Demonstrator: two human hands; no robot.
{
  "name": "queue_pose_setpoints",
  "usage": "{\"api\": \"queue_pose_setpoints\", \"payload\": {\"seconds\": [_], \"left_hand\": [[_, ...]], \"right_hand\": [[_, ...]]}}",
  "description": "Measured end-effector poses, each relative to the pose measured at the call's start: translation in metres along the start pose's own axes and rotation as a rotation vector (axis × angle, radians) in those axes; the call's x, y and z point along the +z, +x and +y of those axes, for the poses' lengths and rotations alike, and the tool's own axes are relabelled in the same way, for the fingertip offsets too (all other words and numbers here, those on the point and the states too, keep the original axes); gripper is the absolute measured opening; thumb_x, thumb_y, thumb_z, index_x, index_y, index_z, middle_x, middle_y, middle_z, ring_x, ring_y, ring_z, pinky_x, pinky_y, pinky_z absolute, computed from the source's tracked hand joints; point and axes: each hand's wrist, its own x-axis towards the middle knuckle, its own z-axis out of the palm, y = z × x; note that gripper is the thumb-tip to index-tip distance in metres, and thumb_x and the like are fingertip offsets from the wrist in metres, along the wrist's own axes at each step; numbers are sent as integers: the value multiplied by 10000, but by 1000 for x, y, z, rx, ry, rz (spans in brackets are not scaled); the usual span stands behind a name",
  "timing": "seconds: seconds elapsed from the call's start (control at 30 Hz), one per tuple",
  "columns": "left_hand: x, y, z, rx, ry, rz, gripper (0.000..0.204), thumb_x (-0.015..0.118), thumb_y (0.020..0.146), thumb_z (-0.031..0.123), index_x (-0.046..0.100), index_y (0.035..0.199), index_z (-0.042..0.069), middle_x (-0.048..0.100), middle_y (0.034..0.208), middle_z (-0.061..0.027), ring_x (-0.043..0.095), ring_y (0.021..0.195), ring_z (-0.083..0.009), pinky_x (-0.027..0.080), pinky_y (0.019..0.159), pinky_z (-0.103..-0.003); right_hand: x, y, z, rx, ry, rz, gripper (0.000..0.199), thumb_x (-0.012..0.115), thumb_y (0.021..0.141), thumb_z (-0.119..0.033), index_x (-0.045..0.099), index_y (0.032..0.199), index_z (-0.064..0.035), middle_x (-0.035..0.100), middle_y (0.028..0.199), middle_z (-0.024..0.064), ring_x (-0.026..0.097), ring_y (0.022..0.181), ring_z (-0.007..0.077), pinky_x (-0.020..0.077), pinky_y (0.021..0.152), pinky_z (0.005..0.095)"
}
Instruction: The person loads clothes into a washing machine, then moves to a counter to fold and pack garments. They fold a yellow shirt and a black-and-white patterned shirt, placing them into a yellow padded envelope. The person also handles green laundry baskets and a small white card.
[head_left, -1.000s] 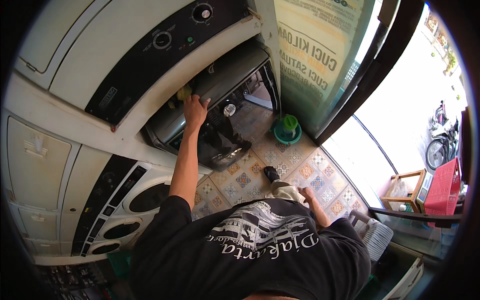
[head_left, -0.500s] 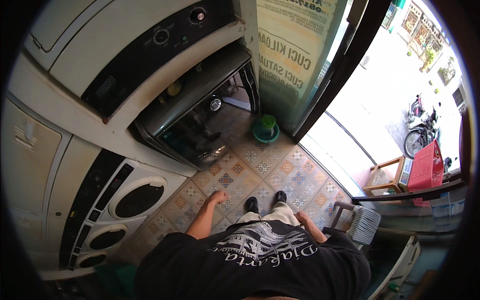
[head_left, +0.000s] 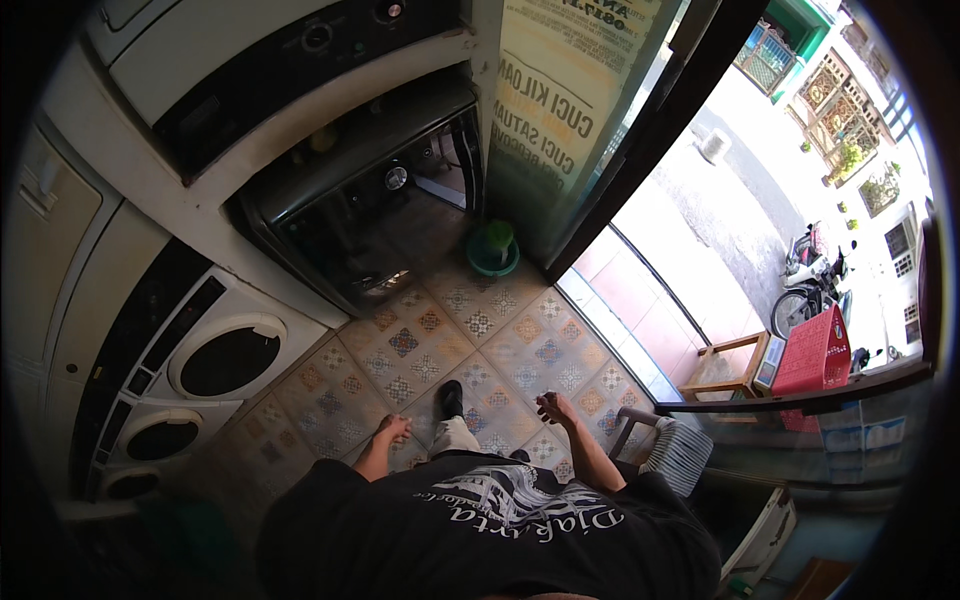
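My left hand (head_left: 393, 429) hangs by my side over the patterned floor tiles (head_left: 480, 350), holding nothing, fingers loosely apart. My right hand (head_left: 553, 408) hangs on the other side, curled into a loose fist with nothing visible in it. My black shoe (head_left: 449, 399) stands between them on the tiles. Ahead, a large front-loading machine stands with its dark glass door (head_left: 340, 235) swung open toward me. Both hands are well short of that door.
White machines with round doors (head_left: 228, 357) line the left wall. A green bucket (head_left: 494, 250) sits by a printed banner (head_left: 560, 110). A white slatted chair (head_left: 678, 452) is close at my right. Beyond the glass are a wooden stool (head_left: 728, 368), a red crate (head_left: 812, 352) and a motorbike (head_left: 808, 290).
My left hand came off the top edge of the open machine door and dropped to my side. I have stepped back from the machine.
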Motion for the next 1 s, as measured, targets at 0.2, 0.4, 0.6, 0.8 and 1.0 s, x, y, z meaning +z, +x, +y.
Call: {"api": "queue_pose_setpoints", "payload": {"seconds": [0.2, 0.4, 0.6, 0.8, 1.0], "left_hand": [[57, -37, 50, 183, -119, 89, 248, 526, 892, 272, 560, 1024, 65, 624, 818, -30, 592, 626, -112, 447, 481, -256], [175, -79, 15, 152, 203, -58, 316, 516, 886, 308, 556, 1090, 69, 640, 899, -48, 616, 734, -136, 479, 569, -285], [242, -69, -55, 572, 883, 83, 317, 541, 847, 336, 619, 957, 49, 633, 855, -79, 601, 704, -160, 468, 573, -317], [223, -65, -35, 312, 657, -124, 311, 531, 853, 351, 592, 754, 63, 552, 592, -66, 480, 446, -206, 422, 496, -360], [200, -66, 1, 235, 645, 33, 316, 526, 868, 353, 598, 770, 61, 560, 585, -77, 515, 486, -207, 437, 542, -363]], "right_hand": [[-11, -57, 76, 45, 118, 74, 349, 434, 890, -320, 569, 937, -1, 662, 766, 100, 643, 592, 195, 496, 480, 313], [5, -157, 245, 307, 284, 139, 307, 454, 894, -289, 577, 901, -8, 654, 735, 108, 624, 544, 203, 489, 472, 318], [63, -289, 349, 247, 394, 381, 305, 469, 870, -245, 577, 799, 31, 633, 704, 129, 596, 540, 261, 465, 493, 377], [52, -258, 347, 481, 368, 133, 277, 490, 855, -233, 611, 824, 15, 604, 643, 98, 555, 526, 229, 432, 482, 376], [23, -192, 268, 165, 350, 139, 300, 436, 901, -247, 579, 952, 11, 637, 739, 109, 612, 561, 192, 479, 479, 319]]}}
